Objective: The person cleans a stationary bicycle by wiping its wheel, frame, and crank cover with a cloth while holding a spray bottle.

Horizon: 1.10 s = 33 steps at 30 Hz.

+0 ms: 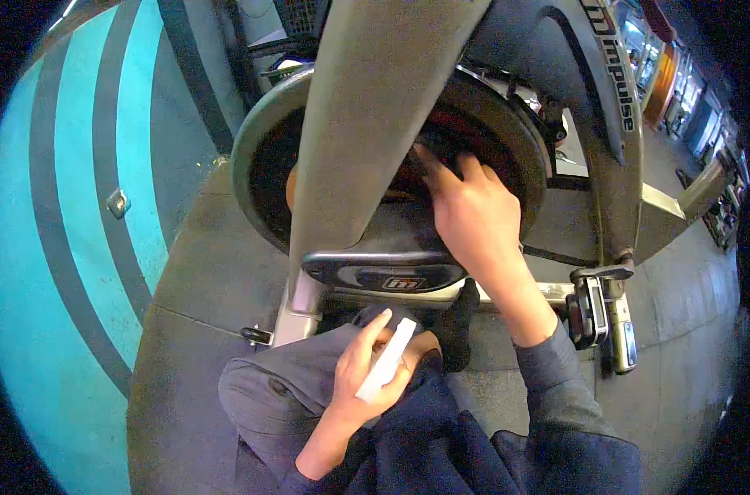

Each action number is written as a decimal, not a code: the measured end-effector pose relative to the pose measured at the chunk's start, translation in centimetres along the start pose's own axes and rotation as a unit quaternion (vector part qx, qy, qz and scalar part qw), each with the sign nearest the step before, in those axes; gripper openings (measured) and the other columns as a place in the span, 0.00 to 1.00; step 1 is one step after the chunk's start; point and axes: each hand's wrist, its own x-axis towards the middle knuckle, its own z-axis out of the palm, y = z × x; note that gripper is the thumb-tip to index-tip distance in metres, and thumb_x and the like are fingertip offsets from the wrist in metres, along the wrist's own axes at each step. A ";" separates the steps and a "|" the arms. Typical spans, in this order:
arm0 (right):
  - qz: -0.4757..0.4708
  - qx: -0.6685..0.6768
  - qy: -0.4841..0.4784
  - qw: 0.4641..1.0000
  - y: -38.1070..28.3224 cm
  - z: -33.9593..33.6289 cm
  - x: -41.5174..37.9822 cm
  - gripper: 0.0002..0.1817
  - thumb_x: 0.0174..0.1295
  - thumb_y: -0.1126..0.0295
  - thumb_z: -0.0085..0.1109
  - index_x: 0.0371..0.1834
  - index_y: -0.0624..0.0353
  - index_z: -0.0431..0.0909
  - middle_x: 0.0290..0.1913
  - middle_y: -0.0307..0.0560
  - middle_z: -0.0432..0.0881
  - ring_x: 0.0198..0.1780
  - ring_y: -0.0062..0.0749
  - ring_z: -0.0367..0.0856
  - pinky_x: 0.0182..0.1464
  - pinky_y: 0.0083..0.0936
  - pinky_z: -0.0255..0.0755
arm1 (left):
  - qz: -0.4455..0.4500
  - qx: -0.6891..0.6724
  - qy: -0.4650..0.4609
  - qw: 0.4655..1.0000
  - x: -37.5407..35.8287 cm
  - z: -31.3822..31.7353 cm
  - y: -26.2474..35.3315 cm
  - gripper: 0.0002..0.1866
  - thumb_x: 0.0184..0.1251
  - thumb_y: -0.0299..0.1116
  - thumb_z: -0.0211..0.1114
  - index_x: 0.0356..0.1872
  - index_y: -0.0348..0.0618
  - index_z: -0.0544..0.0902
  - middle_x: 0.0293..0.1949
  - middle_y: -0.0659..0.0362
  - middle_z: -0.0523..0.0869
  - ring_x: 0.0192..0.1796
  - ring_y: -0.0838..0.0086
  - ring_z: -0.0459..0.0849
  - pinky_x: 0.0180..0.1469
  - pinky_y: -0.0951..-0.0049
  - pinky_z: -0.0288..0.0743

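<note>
My left hand (360,375) is closed around a slim white bar-shaped object (387,360) above my bent leg; its kind cannot be made out. My right hand (478,219) reaches past the bike's slanted frame tube into the dark middle of the flywheel (263,157). Its fingers are bent, and the foremost one runs into a dark patch at the wheel's inner face. Whatever they pinch or press there is too dark to name. The slanted grey frame tube (375,107) of the exercise bike hides part of the wheel. Below sits a black cover (358,271) with a logo.
At the right are the bike's pedal (589,312) and a grey frame leg (630,157) lettered "impulse". A base bar (548,291) runs low behind my foot (459,330). Turquoise and dark stripes (70,206) mark the floor at the left. More gym equipment (721,198) stands far right.
</note>
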 end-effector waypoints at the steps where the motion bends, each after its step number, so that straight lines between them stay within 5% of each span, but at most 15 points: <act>1: -0.002 0.003 0.000 1.000 0.1 -0.1 -0.2 0.21 0.57 0.68 0.59 0.56 0.39 0.80 0.30 0.46 0.73 0.32 0.42 0.79 0.28 0.36 0.75 | -0.001 0.002 0.002 1.000 -0.1 0.0 0.0 0.35 0.49 0.24 0.64 0.64 0.36 0.67 0.40 0.50 0.86 0.42 0.66 0.87 0.46 0.69 0.80; 5: 0.011 -0.018 -0.033 0.999 1.1 -0.2 -1.4 0.22 0.56 0.68 0.60 0.56 0.40 0.80 0.30 0.46 0.73 0.33 0.42 0.79 0.30 0.36 0.76 | -0.011 -0.020 0.011 1.000 -0.2 -0.2 -0.4 0.36 0.49 0.24 0.64 0.65 0.36 0.67 0.41 0.50 0.86 0.42 0.65 0.87 0.46 0.69 0.81; 7: -0.014 -0.029 0.006 0.999 1.4 -0.3 -1.5 0.13 0.56 0.68 0.56 0.44 0.44 0.84 0.30 0.44 0.75 0.30 0.39 0.80 0.23 0.33 0.77 | -0.004 -0.021 0.005 1.000 -0.2 -0.1 -0.7 0.36 0.49 0.23 0.64 0.64 0.36 0.67 0.41 0.49 0.86 0.41 0.65 0.87 0.46 0.69 0.81; 9: -0.015 -0.036 0.006 0.999 1.0 -0.3 -1.0 0.14 0.55 0.68 0.56 0.45 0.44 0.84 0.30 0.45 0.75 0.30 0.39 0.80 0.22 0.33 0.77 | 0.002 -0.013 0.011 1.000 -0.1 0.1 -1.0 0.36 0.48 0.23 0.64 0.64 0.36 0.67 0.40 0.49 0.86 0.41 0.66 0.87 0.45 0.69 0.81; 11: -0.010 -0.014 -0.008 1.000 0.2 -0.3 -0.3 0.22 0.56 0.68 0.60 0.56 0.39 0.80 0.30 0.45 0.74 0.31 0.40 0.78 0.27 0.35 0.75 | -0.002 -0.010 0.008 1.000 -0.2 0.2 -0.8 0.35 0.48 0.23 0.63 0.64 0.36 0.67 0.40 0.50 0.86 0.41 0.66 0.87 0.45 0.69 0.81; 33: -0.015 -0.029 -0.025 0.999 1.9 -0.2 -1.8 0.21 0.54 0.68 0.61 0.54 0.41 0.81 0.33 0.45 0.74 0.34 0.39 0.78 0.29 0.34 0.76 | -0.020 -0.015 0.018 1.000 -0.2 -0.4 -0.3 0.35 0.48 0.23 0.63 0.64 0.36 0.67 0.40 0.50 0.87 0.41 0.67 0.87 0.46 0.69 0.81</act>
